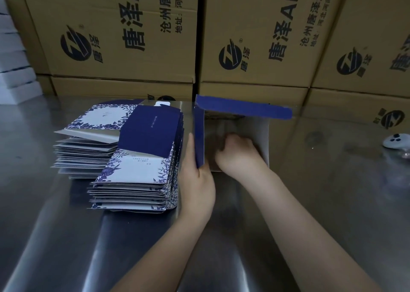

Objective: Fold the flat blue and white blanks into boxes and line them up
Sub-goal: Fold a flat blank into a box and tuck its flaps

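Head view: left hand [197, 180] pinches the box [244, 111] wall; right hand [237, 154] (blurred, grip unclear) works inside. Keep walls square, press flaps flat.

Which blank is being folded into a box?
The blank gripped by the left hand, right hand inside: its blue walls stand up, while the near stack and far stack lie flat.

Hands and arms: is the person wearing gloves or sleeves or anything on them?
The left hand and right hand are bare: no gloves, rings, bracelets or watch that I can see. No sleeves show on the left arm or right arm, right down to the picture's edge.
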Tool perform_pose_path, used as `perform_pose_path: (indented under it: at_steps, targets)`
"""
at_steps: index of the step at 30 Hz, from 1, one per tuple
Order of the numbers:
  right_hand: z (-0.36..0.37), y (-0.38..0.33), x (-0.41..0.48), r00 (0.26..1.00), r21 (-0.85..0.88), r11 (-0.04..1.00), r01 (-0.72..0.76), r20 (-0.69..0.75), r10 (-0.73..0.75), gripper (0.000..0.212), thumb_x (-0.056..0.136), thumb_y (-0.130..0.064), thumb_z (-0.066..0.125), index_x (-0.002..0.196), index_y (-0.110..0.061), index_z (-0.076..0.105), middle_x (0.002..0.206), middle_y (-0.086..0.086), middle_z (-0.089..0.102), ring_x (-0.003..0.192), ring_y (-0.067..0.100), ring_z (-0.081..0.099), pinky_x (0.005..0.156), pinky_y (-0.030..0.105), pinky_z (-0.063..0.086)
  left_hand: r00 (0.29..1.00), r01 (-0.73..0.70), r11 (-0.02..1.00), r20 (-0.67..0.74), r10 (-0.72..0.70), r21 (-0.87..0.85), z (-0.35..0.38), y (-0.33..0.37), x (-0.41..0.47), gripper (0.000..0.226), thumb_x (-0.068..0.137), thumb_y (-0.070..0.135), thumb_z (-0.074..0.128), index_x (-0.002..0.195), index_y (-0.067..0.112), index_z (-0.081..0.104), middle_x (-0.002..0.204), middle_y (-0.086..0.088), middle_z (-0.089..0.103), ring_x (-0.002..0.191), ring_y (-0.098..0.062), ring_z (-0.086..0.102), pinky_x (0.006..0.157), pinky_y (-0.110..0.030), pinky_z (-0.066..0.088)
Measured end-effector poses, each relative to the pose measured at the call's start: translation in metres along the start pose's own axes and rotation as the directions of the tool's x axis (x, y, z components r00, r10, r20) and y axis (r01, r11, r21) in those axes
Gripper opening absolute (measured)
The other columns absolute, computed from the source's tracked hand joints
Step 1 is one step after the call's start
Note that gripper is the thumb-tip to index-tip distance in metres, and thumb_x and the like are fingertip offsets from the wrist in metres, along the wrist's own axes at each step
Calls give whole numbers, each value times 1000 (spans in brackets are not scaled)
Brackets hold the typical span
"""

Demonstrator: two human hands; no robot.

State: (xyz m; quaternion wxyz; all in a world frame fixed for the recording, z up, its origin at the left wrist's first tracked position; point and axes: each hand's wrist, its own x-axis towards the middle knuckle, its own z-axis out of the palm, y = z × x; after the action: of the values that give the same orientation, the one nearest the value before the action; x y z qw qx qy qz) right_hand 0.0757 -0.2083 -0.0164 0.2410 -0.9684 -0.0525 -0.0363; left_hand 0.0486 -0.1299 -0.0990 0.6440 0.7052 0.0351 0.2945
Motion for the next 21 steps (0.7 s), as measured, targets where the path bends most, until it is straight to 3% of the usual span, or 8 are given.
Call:
perform_pose_path:
  at_steps: [2,5,8,9,12,13,19,21]
  targets:
    - [4,1,13,998,17,999,-35,44,34,15,95,-22,48,102,-13,58,106,9,62,81,23,56,64,29,42,1000,18,999,2,-18,26,1,-2,0,58,101,6,40,152,34,35,151,19,43,134,8,36,103,2,25]
    - [13,4,25,995,-72,997,21,102,-13,25,99,-24,44,113,-12,62,116,11,63,103,27,60,76,30,45,1000,10,999,-11,-10,32,1,-2,0,54,101,8,41,150,31,40,143,20,50,123,16,43,94,6,28]
    - [19,4,33,985,-209,974,83,163,-49,29,101,-29,41,115,-16,62,119,10,62,108,27,59,87,33,47,999,-3,998,-32,5,59,2,1,-1,46,104,17,41,149,28,44,127,27,54,104,32,43,83,8,29]
    - [20,4,35,982,-235,967,100,182,-57,29,101,-31,40,114,-17,61,118,9,62,105,26,59,87,34,48,999,-1,997,-40,4,71,2,2,0,44,104,21,40,148,26,45,127,23,57,107,26,48,83,5,33]
    - [20,4,41,970,-277,952,130,236,-63,28,101,-32,39,112,-18,60,113,8,62,93,23,56,79,31,46,998,29,994,-60,-23,102,1,5,-1,43,104,29,39,144,20,50,126,-4,66,115,-18,61,89,-20,44]
    - [19,4,42,970,-277,953,127,235,-61,27,101,-31,40,113,-17,59,112,7,61,90,22,55,77,31,44,998,22,993,-55,-16,120,1,6,-2,44,103,29,39,145,21,49,126,-6,66,114,-23,61,91,-24,44]
    - [16,3,37,990,-132,981,139,26,-137,17,100,-24,45,103,-17,59,96,4,56,89,21,56,75,31,46,999,18,975,-35,-10,223,-1,11,-4,51,102,18,38,151,33,37,128,-4,66,112,-27,62,94,-42,50]
    - [17,1,37,981,-167,967,194,52,-188,15,100,-28,45,95,-21,57,100,5,60,85,18,53,74,30,44,1000,9,968,-27,-2,250,-1,12,-6,52,101,20,38,152,34,36,128,-5,66,111,-27,63,94,-42,50]
